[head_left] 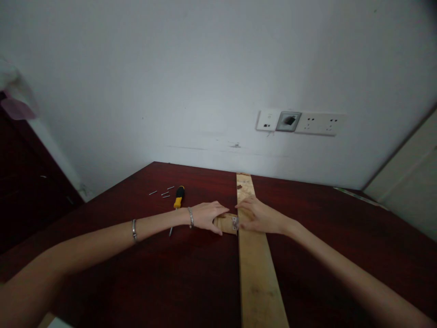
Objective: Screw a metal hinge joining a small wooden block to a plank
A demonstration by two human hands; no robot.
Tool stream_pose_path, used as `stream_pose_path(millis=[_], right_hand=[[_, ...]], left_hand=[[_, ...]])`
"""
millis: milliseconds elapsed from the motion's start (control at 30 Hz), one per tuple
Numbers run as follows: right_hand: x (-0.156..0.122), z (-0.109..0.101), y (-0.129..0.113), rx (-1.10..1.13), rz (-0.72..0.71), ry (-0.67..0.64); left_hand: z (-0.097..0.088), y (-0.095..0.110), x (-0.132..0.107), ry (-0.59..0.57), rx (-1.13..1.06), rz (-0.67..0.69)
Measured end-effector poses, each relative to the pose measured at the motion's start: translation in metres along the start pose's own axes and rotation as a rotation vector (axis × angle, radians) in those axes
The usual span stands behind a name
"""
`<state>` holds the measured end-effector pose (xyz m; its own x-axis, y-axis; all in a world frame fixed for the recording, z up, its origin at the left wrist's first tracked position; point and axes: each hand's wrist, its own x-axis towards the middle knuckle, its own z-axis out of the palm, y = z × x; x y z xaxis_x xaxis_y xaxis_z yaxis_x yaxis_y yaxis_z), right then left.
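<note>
A long pale wooden plank point(256, 273) lies on the dark red table point(177, 282), running from the wall toward me. A short wooden block point(227, 224) sits against the plank's left edge, with a small metal hinge point(235, 223) at the joint. My left hand point(206, 216) lies over the block, fingers curved around it. My right hand point(259, 216) rests on the plank beside the hinge, fingers stretched toward it and pressing down.
A yellow-and-black screwdriver point(177, 200) lies left of my left hand, with several loose screws point(164, 191) behind it. A strip of wall sockets point(300, 122) hangs on the white wall. A dark cabinet point(23, 191) stands at the left.
</note>
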<state>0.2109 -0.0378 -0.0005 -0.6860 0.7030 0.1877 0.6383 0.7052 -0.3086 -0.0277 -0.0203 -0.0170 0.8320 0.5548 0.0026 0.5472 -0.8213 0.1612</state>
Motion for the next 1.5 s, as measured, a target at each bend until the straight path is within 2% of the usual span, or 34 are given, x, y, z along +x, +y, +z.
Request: stream_pose_path(millis=[167, 367, 600, 767, 900, 1000, 1133, 1200, 1300, 1400, 1500], right_hand=[[-0.006, 0.011, -0.01, -0.096, -0.029, -0.021], [0.005, 0.009, -0.01, -0.07, -0.062, -0.081], [0.009, 0.013, -0.004, 0.083, -0.044, -0.064], [0.019, 0.013, -0.001, 0.244, 0.022, 0.004], [0.044, 0.01, -0.011, 0.411, 0.021, 0.121], [0.074, 0.014, -0.033, 0.51, -0.034, 0.204], [0.125, 0.04, -0.078, 0.662, -0.193, 0.187], [0.152, 0.061, -0.104, 0.722, -0.255, 0.141], [0.19, 0.101, -0.144, 0.759, -0.333, 0.046], [0.218, 0.137, -0.177, 0.714, -0.393, 0.015], [0.232, 0.161, -0.195, 0.705, -0.409, -0.006]], left_hand=[[0.007, 0.005, 0.006, -0.014, 0.015, -0.072], [0.011, 0.004, 0.004, 0.037, 0.005, -0.119], [0.01, 0.0, -0.008, 0.078, -0.088, -0.127], [-0.005, -0.008, -0.024, 0.118, -0.09, -0.132], [-0.034, -0.04, -0.045, 0.186, 0.05, -0.202], [-0.06, -0.084, -0.071, 0.227, 0.146, -0.376], [-0.077, -0.151, -0.123, 0.266, 0.189, -0.624], [-0.077, -0.178, -0.153, 0.26, 0.134, -0.734], [-0.068, -0.204, -0.193, 0.221, 0.079, -0.911], [-0.053, -0.217, -0.222, 0.163, 0.061, -0.997], [-0.04, -0.223, -0.239, 0.135, 0.064, -1.013]])
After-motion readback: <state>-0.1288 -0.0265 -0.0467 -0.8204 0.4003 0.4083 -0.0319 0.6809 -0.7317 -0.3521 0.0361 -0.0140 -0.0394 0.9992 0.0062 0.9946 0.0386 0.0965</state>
